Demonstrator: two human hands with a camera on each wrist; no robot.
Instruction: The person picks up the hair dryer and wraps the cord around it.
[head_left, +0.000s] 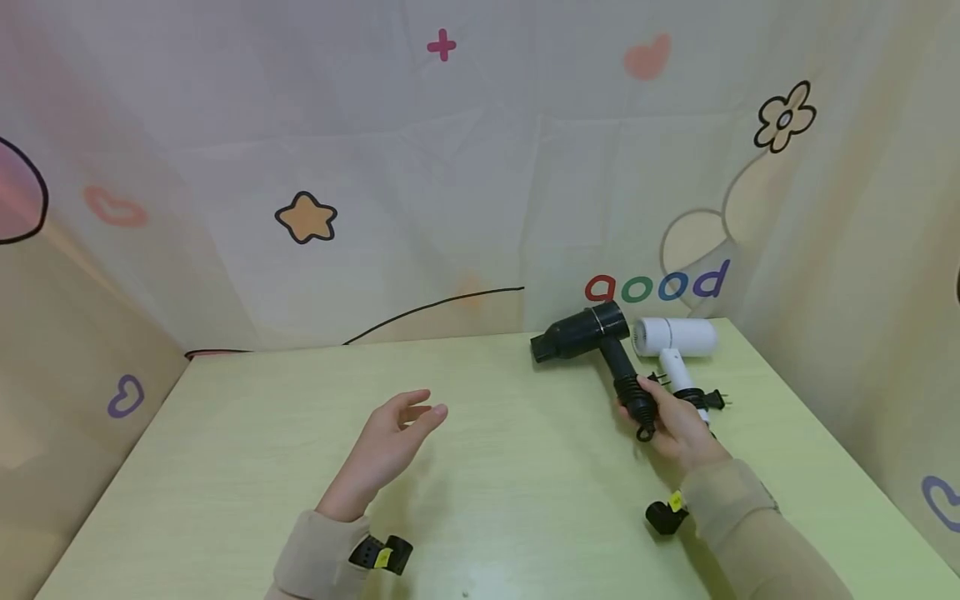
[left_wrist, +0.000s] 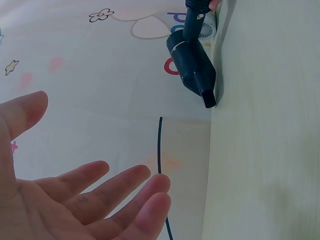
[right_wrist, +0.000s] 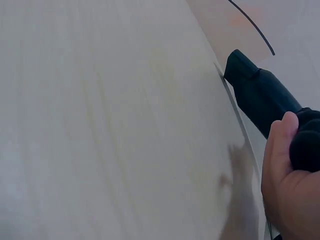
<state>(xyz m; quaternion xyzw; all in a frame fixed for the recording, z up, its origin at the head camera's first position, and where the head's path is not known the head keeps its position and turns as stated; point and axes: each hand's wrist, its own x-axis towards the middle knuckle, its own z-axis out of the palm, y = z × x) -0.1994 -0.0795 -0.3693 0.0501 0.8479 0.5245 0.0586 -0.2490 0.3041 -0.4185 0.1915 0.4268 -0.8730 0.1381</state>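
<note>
My right hand [head_left: 677, 427] grips a black hair dryer [head_left: 581, 332] by its handle, where the black cord is wound round. The dryer's nozzle points left, as the head view shows, and its barrel is toward the back of the table. In the right wrist view, fingers [right_wrist: 281, 145] curl round the wound cord and handle. Just right of it a white hair dryer [head_left: 678, 336] lies on the table, its cord wrapped round its handle and partly hidden by my right hand. My left hand [head_left: 393, 437] hovers over the middle of the table, fingers loosely bent and holding nothing.
A pale wooden table [head_left: 225, 467] spreads beneath both hands. Behind it hangs a printed curtain [head_left: 450, 183] with a star, hearts and coloured letters, and it continues along both sides. Each wrist wears a small black camera [head_left: 666, 518].
</note>
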